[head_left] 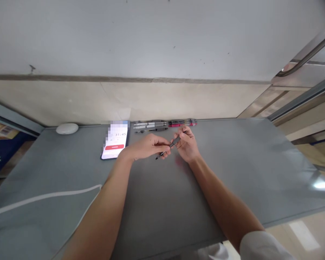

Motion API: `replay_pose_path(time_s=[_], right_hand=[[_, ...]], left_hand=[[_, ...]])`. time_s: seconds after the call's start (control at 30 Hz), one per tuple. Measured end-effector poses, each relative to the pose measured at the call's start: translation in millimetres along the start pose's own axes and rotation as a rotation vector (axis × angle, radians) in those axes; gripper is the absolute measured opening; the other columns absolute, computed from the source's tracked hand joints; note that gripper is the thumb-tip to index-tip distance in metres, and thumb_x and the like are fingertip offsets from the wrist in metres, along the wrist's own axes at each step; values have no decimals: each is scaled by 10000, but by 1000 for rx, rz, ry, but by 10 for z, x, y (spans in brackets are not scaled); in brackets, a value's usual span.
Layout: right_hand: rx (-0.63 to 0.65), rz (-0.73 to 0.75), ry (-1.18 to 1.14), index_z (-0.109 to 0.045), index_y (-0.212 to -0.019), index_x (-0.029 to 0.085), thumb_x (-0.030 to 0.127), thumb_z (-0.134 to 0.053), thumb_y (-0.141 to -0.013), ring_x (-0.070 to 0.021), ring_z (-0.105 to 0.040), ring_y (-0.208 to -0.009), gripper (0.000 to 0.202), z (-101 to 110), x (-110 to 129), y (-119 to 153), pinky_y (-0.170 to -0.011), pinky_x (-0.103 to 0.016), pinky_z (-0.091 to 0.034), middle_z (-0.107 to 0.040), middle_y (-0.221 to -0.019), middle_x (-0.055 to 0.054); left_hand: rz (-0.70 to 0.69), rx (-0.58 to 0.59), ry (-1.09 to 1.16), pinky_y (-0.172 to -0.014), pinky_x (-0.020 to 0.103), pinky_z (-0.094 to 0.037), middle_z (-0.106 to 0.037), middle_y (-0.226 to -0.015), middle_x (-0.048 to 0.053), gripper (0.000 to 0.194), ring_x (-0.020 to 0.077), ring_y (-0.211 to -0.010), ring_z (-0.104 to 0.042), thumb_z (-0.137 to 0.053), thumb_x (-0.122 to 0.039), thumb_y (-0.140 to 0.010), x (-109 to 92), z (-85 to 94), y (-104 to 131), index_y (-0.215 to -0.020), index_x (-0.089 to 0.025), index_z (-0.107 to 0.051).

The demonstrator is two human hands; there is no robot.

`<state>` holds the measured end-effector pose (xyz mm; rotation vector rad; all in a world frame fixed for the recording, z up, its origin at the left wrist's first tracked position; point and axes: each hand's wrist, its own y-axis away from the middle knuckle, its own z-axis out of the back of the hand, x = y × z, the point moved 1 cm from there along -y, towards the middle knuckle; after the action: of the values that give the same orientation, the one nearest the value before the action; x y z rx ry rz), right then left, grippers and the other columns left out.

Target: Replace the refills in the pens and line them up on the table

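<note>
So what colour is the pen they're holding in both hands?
Dark, black or dark grey. The pen spans the left hand and right hand, shown in the head view.

A slim dark pen (pixel 168 147) — tilted, tip low-left — sits between both hands above the grey table.

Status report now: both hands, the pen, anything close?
Left hand and right hand both grip one dark pen above table. Phone left, spare pens behind.
</note>
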<state>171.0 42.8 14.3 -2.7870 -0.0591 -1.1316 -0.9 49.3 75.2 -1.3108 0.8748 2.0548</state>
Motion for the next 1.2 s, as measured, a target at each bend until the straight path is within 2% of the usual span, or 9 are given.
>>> replay_pose_path(time_s=[0.1, 0.23, 0.53, 0.73, 0.87, 1.07, 1.2], right_hand=[[-36, 23, 26, -548, -786, 261, 224, -783, -670, -78, -598, -702, 265, -1, -6, -13, -602, -206, -557, -546, -740, 80], [-101, 45, 69, -551, -782, 257, 237, -790, -653, -79, -606, -714, 272, 5, -6, -21, -619, -205, -555, -571, -767, 73], [-147, 57, 101, -572, -786, 257, 240, -789, -640, -84, -602, -706, 262, -21, 14, -24, -623, -221, -544, -574, -786, 69], [-284, 92, 130, -543, -756, 239, 248, -795, -641, -69, -569, -686, 277, -52, -11, -37, -629, -210, -529, -567, -794, 71], [-274, 76, 104, -555, -769, 239, 264, -793, -653, -86, -599, -714, 266, -56, -8, -36, -634, -222, -538, -591, -790, 63], [-209, 45, 138, -614, -829, 254, 256, -769, -683, -105, -632, -729, 213, -48, 18, -35, -645, -242, -555, -606, -768, 57], [-90, 31, 74, -576, -799, 265, 250, -763, -693, -99, -620, -684, 215, -22, 11, -20, -574, -231, -552, -582, -752, 71]], left_hand=[[-1, -80, -48, -666, 258, -430, -656, -712, -6, 199, 142, -692, -586, -584, -362, -854, 24, 16, -24, -799, -203, -691], [28, -166, -61, -639, 263, -420, -658, -738, -11, 198, 143, -667, -568, -630, -380, -811, 55, 30, -44, -902, -218, -700], [47, -64, -142, -667, 259, -423, -667, -762, 4, 275, 158, -720, -597, -507, -405, -889, 30, 43, -19, -828, -211, -693], [49, -217, -183, -638, 270, -415, -657, -732, -3, 235, 160, -673, -571, -590, -417, -837, 112, 33, -93, -908, -217, -693], [62, -257, -189, -641, 272, -411, -668, -752, 4, 254, 166, -690, -577, -589, -418, -839, 136, 41, -94, -936, -214, -703], [2, -135, -174, -618, 251, -386, -630, -687, -10, 261, 145, -669, -558, -519, -369, -886, 48, 46, -46, -755, -196, -664], [17, -38, -86, -661, 259, -429, -666, -764, 11, 282, 147, -700, -591, -499, -390, -903, 34, 17, -25, -811, -200, -685]])
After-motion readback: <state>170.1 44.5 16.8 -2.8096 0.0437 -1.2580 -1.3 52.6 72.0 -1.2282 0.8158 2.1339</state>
